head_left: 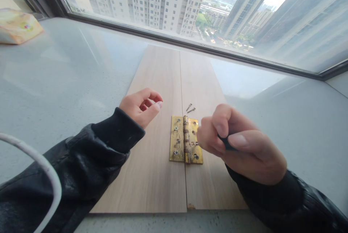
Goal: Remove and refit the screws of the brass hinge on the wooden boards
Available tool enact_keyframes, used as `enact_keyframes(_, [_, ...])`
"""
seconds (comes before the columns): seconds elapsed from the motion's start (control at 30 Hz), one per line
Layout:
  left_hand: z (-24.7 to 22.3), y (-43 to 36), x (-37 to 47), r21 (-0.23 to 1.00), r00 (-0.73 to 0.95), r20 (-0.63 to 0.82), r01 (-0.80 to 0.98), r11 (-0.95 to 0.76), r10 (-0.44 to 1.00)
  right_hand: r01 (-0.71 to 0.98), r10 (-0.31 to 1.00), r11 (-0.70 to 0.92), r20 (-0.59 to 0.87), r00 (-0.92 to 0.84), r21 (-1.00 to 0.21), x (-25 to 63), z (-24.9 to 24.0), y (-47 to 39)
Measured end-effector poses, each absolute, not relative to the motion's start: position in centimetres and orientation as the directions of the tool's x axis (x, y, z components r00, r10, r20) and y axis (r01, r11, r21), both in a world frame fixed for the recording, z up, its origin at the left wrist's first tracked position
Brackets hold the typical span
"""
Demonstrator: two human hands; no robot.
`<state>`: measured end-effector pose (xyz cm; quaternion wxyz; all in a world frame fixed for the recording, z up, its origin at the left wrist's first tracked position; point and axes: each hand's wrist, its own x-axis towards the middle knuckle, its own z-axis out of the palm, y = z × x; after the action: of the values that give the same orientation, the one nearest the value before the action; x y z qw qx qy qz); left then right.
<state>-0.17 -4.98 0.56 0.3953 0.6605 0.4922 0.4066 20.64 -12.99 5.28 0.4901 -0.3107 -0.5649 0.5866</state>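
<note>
A brass butt hinge [186, 139] lies open across the seam of two pale wooden boards [152, 186]. Its left leaf carries several cross-head screws; on the right leaf one screw sits near the bottom, and a small metal piece stands out by my fingers. My right hand [241, 142] is closed around the dark handle of a screwdriver [227, 143], just right of the hinge; its shaft is mostly hidden. My left hand [143, 106] hovers above the left board, fingers curled and thumb against the index finger, with nothing visible in it. Two loose screws [191, 109] lie beyond the hinge.
The boards rest on a glossy, pale speckled sill [81, 80]. A dark window frame [152, 35] runs along the far side, with tall buildings outside. At the far left sits an orange-and-yellow package [19, 26]. A white cable [51, 175] curves over my left sleeve.
</note>
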Motion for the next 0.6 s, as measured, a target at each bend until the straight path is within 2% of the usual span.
enact_keyframes(0.07, [0.6, -5.1, -0.1, 0.922, 0.185, 0.156, 0.326, -0.211, 0.97, -0.137, 0.97, 0.232, 0.24, -0.046, -0.963, 19.9, 5.1, -13.9])
enact_keyframes(0.13, [0.7, -5.2, -0.1, 0.921, 0.18, 0.165, 0.324, -0.217, 0.97, 0.013, 0.922, 0.302, 0.295, 0.251, -0.953, 18.8, 4.8, -14.8])
enact_keyframes(0.17, [0.7, -5.2, -0.1, 0.92, 0.176, 0.166, 0.327, -0.217, 0.97, 0.061, 0.885, 0.31, 0.312, 0.345, -0.949, 18.3, 4.6, -15.2])
enact_keyframes(0.37, [0.7, -5.2, -0.1, 0.916, 0.187, 0.16, 0.337, -0.217, 0.969, 0.065, 0.783, 0.397, 0.374, 0.497, -0.916, 15.8, 3.8, -16.7])
enact_keyframes(0.43, [0.6, -5.1, -0.2, 0.91, 0.195, 0.16, 0.35, -0.221, 0.968, -0.002, 0.835, 0.394, 0.357, 0.419, -0.919, 16.4, 4.3, -16.8])
enact_keyframes(0.47, [0.6, -5.1, -0.2, 0.907, 0.197, 0.159, 0.358, -0.222, 0.967, -0.04, 0.891, 0.364, 0.335, 0.307, -0.931, 17.1, 4.8, -16.6])
enact_keyframes(0.53, [0.7, -5.0, -0.3, 0.901, 0.207, 0.155, 0.372, -0.224, 0.966, -0.03, 0.97, 0.205, 0.208, -0.129, -0.978, 18.8, 6.0, -16.0])
enact_keyframes(0.57, [0.7, -5.0, -0.3, 0.9, 0.215, 0.152, 0.375, -0.225, 0.965, 0.067, 0.925, 0.119, 0.086, -0.369, -0.991, 19.7, 6.5, -15.5])
enact_keyframes(0.6, [0.8, -5.0, -0.4, 0.899, 0.224, 0.146, 0.377, -0.224, 0.964, 0.123, 0.854, 0.071, -0.003, -0.52, -0.99, 20.4, 7.0, -15.0])
